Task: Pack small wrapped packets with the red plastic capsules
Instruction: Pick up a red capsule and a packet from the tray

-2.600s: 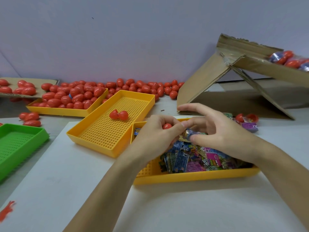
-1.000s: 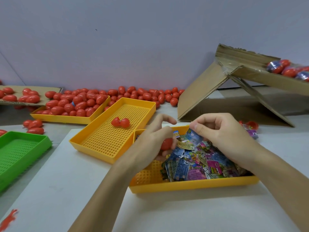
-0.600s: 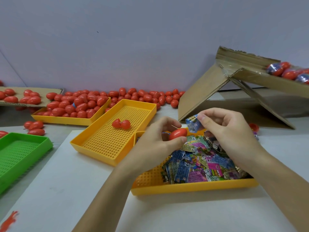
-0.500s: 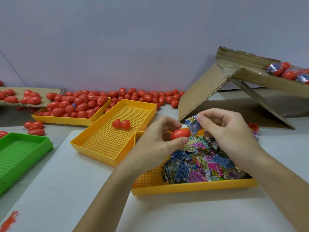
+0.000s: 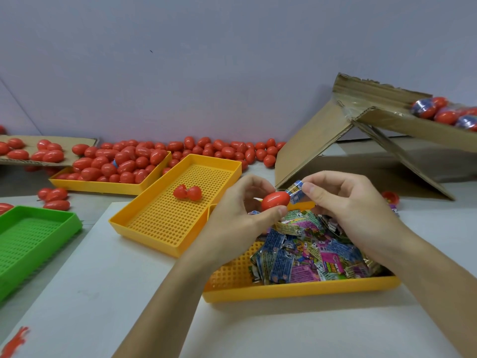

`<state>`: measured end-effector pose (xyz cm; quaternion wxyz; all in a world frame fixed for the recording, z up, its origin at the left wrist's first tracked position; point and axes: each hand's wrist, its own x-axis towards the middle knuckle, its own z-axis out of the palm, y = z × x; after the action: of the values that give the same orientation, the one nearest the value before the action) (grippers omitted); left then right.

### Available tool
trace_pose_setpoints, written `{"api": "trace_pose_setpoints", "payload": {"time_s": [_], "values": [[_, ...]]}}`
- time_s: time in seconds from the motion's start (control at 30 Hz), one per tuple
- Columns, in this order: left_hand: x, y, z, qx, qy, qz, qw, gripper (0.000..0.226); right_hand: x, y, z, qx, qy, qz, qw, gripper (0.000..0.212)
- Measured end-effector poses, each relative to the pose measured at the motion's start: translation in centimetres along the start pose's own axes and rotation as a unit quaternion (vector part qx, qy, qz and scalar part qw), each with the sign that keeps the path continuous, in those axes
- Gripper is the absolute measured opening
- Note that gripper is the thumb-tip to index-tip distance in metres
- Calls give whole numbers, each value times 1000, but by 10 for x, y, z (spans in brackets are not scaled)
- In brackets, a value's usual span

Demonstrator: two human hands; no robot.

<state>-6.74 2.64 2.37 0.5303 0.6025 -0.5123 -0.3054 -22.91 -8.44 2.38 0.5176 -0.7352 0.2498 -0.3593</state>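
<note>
a white bench [image 5: 103, 293] crowded with trays: a green tray [image 5: 31, 244] at nine o'clock, an almost bare yellow tray [image 5: 165, 223] at centre carrying one opened red capsule [image 5: 187, 193], and behind it, toward ten o'clock, another yellow tray [image 5: 103, 186] heaped with closed red capsules [image 5: 116, 164], more of them strewn along the wall. a collapsed cardboard box [image 5: 361, 140] leans at two o'clock, its flap standing behind the hands. the nearest yellow tray [image 5: 296, 290], at five o'clock, holds a pile of colourful wrapped packets [image 5: 309, 254], partly screened by both wrists. above that pile the left hand [image 5: 240, 215] grips a closed red capsule [image 5: 275, 200] between thumb and curled fingers, its long axis lying roughly nine to three o'clock, the right end tilted slightly up. the right hand [image 5: 346, 205] pinches a small blue wrapped packet [image 5: 296, 190] with narrow, curled fingers, the packet touching the capsule's right end.
</note>
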Motion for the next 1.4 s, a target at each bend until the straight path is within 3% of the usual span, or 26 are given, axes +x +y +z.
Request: {"api": "trace_pose_setpoints", "payload": {"time_s": [0.4,0.53,0.77,1.03,1.27,1.4], "values": [[0,-1,0,2,-5,16,1000,28,-3,-5,-1,-19,-40,8,999,10],[1,-2,0,-2,-4,18,1000,32,-5,-5,3,0,-44,-7,999,25],[2,-5,3,-8,4,18,1000,35,-3,3,9,51,7,-32,998,28],[2,-5,2,-5,16,22,1000,40,0,6,11,144,-14,-14,989,51],[1,-3,3,-38,30,35,998,19,0,6,8,121,-22,-20,992,48],[2,-2,3,-7,41,43,998,30,-1,4,5,76,-42,-22,996,44]]}}
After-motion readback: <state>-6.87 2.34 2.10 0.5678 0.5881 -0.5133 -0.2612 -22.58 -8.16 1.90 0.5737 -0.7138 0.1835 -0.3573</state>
